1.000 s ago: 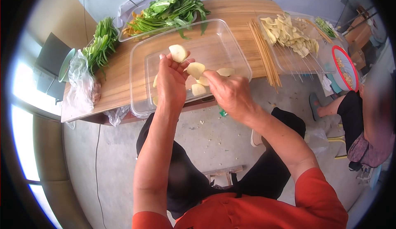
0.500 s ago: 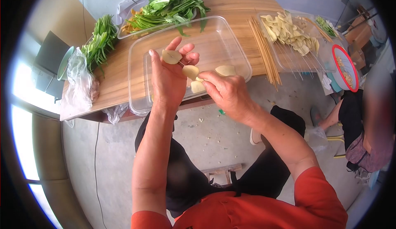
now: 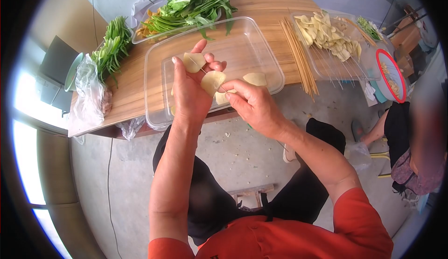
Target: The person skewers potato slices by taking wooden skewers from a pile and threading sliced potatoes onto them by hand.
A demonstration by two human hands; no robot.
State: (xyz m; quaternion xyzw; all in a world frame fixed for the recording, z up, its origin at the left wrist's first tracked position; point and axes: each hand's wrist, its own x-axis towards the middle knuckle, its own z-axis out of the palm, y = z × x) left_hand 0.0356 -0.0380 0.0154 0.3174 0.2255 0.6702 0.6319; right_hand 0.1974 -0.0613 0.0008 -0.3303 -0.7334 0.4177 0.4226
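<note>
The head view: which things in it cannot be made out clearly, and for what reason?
All in the head view:
Skewer: the part inside the right hand is covered by the grip.
Slice in the tray: partly hidden behind the right hand.
Bag: contents veiled by its creased plastic.
Basket: the bits inside are too small to name.
Person on the right: blurred, and cut off by the dark edge of the picture.

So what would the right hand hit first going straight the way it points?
The right hand would probably meet the nearer pale slice on the thin skewer, with the left hand just beyond; exact depth is unclear.
</note>
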